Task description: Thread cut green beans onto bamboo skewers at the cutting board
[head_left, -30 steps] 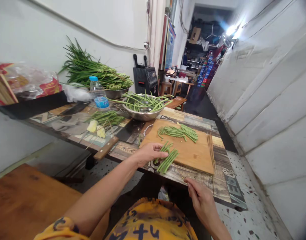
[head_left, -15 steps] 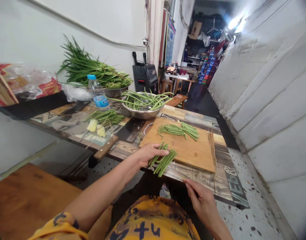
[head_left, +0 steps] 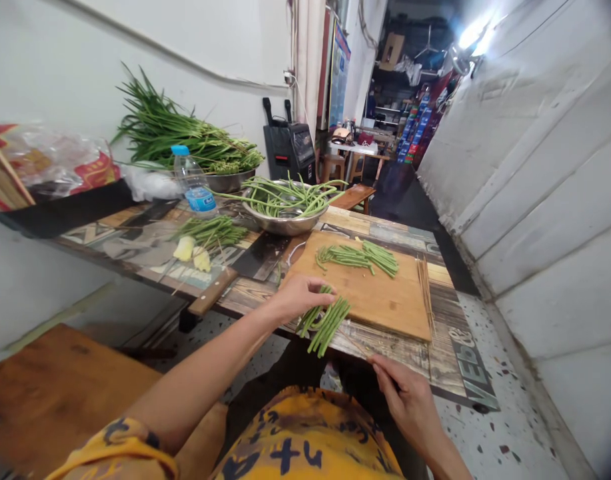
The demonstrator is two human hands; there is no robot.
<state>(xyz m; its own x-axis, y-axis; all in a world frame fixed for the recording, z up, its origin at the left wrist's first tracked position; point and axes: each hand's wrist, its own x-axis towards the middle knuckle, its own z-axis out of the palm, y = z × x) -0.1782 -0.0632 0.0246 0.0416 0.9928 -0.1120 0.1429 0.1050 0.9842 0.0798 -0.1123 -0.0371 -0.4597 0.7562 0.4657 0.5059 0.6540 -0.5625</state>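
Between the thumb and fingers of my left hand [head_left: 305, 299] is a row of cut green beans [head_left: 329, 325], held just off the near edge of the cutting board. My right hand [head_left: 402, 387] pinches the end of a thin skewer [head_left: 354, 341], whose other end reaches into the beans. Two small piles of cut green beans [head_left: 348, 257] lie on the wooden cutting board [head_left: 380, 303]. Along the board's right edge rest several bare skewers [head_left: 425, 293].
A steel bowl [head_left: 285, 225] of long beans stands behind the board. To its left are a knife with a wooden handle [head_left: 212, 292], finished bean skewers [head_left: 212, 230], a water bottle [head_left: 195, 183] and a heap of leafy greens [head_left: 180, 137]. A black speaker [head_left: 290, 150] stands beyond.
Both hands keep nearly the same place and grip. My left fingers have shifted slightly on the beans, lifting a little; the view has moved slightly.
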